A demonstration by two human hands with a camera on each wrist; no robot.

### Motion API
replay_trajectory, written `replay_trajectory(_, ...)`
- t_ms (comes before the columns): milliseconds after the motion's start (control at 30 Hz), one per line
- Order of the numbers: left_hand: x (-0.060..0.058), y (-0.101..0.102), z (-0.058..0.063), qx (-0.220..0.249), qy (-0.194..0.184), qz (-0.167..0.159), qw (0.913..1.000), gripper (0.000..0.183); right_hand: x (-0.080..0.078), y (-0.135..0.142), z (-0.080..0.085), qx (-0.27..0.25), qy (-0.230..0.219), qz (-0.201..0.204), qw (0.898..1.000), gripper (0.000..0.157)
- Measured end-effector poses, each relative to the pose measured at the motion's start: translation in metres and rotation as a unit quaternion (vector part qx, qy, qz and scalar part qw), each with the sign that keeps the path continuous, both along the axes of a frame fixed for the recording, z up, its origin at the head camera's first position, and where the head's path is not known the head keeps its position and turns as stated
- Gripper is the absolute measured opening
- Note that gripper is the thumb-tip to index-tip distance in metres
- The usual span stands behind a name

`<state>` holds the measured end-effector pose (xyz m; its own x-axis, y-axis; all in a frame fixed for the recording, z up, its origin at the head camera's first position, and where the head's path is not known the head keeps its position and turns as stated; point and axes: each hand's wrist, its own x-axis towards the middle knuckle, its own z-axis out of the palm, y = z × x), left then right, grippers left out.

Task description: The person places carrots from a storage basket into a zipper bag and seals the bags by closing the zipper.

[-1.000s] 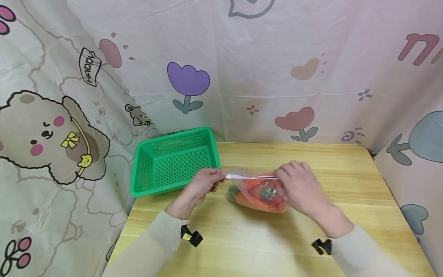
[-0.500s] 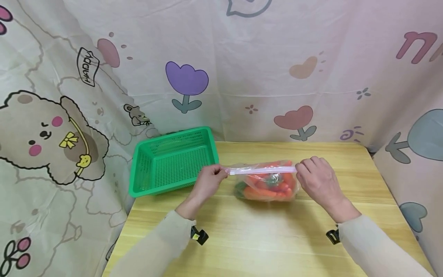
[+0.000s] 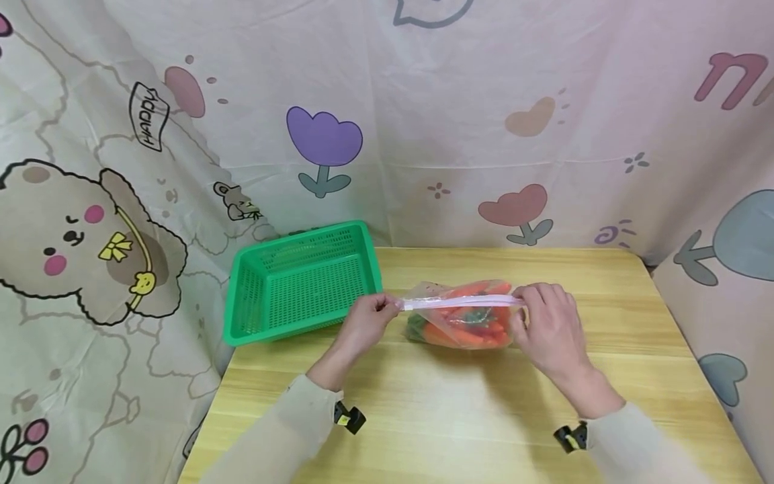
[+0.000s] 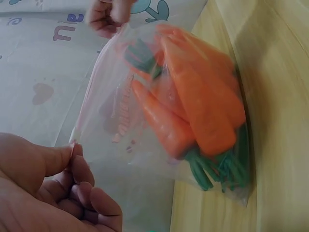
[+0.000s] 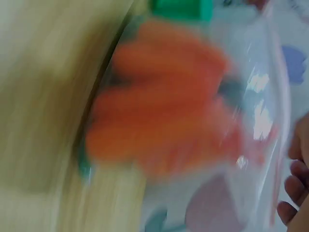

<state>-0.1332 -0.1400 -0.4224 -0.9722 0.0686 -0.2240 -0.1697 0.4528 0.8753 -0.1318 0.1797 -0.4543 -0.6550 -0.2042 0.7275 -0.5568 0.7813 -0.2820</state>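
A clear zip bag filled with several orange carrots with green tops stands low on the table, its pink-white zip strip running along the top. My left hand pinches the strip's left end, by the small white slider, between thumb and forefinger. At the other end, my right hand pinches the strip near the bag's right corner. In the left wrist view the left hand has its thumb pressed on the bag's corner. The right wrist view is blurred, with the right hand at its edge beside the strip.
A green perforated basket sits at the table's back left, with nothing in it. Printed cloth hangs behind and to the left of the wooden table. Each wrist carries a small black mount.
My right hand slid rightward along the strip to its far end, then came slightly back. The bag shifted a little right and away. My left hand kept its pinch on the left corner.
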Motion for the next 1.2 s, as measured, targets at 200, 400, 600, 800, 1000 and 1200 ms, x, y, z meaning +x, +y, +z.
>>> replay_trajectory(200,0.003,0.006,-0.005,0.036,0.008,0.024,0.999,0.025,0.041,-0.076,0.014,-0.273,-0.224,0.06,0.934,0.005)
replay_trajectory(400,0.005,0.006,-0.009,0.071,0.009,0.038,0.9967,0.025,0.043,-0.139,0.014,-0.478,-0.465,0.09,0.739,0.017)
replay_trajectory(600,0.007,0.004,-0.012,0.082,-0.009,0.04,0.9958,0.024,0.033,-0.161,0.013,-0.595,-0.511,0.116,0.609,0.022)
replay_trajectory(800,0.008,0.003,-0.015,0.097,-0.008,0.041,0.9944,0.023,0.027,-0.168,0.014,-0.63,-0.521,0.108,0.565,0.024)
replay_trajectory(1000,0.009,0.003,-0.014,0.1,-0.006,0.041,0.9941,0.023,0.024,-0.171,0.013,-0.633,-0.518,0.092,0.569,0.021)
replay_trajectory(1200,0.009,0.004,-0.013,0.097,-0.007,0.047,0.9942,0.023,0.023,-0.172,0.012,-0.631,-0.513,0.08,0.577,0.02)
